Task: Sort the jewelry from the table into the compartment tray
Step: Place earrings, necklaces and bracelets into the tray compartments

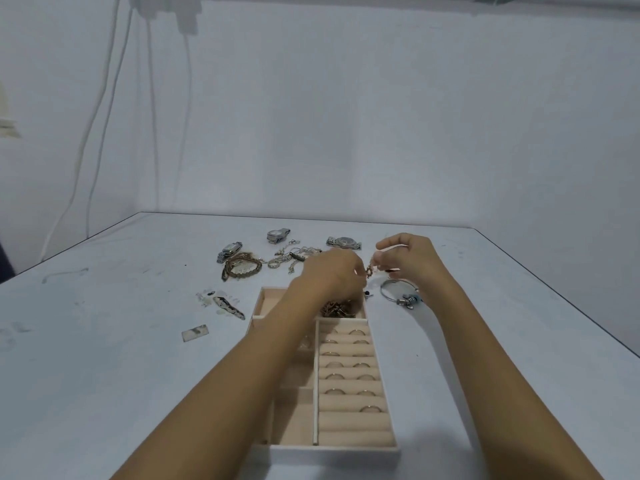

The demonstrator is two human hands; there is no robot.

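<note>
A beige compartment tray (382, 448) lies in front of me, with several rings (356, 332) in its padded rolls and a heap of brown chains (337, 308) in its far compartment. Above the tray's far end, my left hand (330, 273) and my right hand (412, 259) both pinch a small brownish beaded piece (370, 270) stretched between them. Loose jewelry remains beyond the tray: a pile of silver chains (294, 258), a brown bracelet bundle (240, 266), three watches (344, 242), (278, 234), (229, 251), and a silver bangle (398, 291) with blue beads.
The white table (104, 341) carries a patterned hair clip (228, 306) and a small flat tag (195, 333) left of the tray. White walls close in behind. Cables (100, 116) hang down the left wall. The table's right edge runs diagonally.
</note>
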